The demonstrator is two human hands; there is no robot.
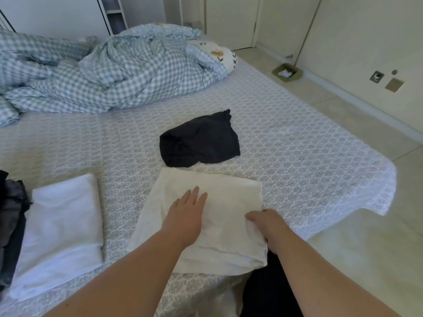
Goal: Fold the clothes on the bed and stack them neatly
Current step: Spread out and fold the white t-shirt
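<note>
A cream garment lies folded into a rough rectangle on the near part of the bed. My left hand rests flat on its middle with straight fingers. At the garment's right edge, my right hand grips the cloth, its fingers curled into the fold. Just beyond it lies a crumpled black garment. A folded white garment sits at the left, beside a dark pile of clothes at the frame's left edge.
A rumpled blue-checked duvet covers the far left of the bed, with a leaf-print pillow behind it. A green dustpan stands on the tiled floor by the wall at the right. The bed's corner hangs at the right.
</note>
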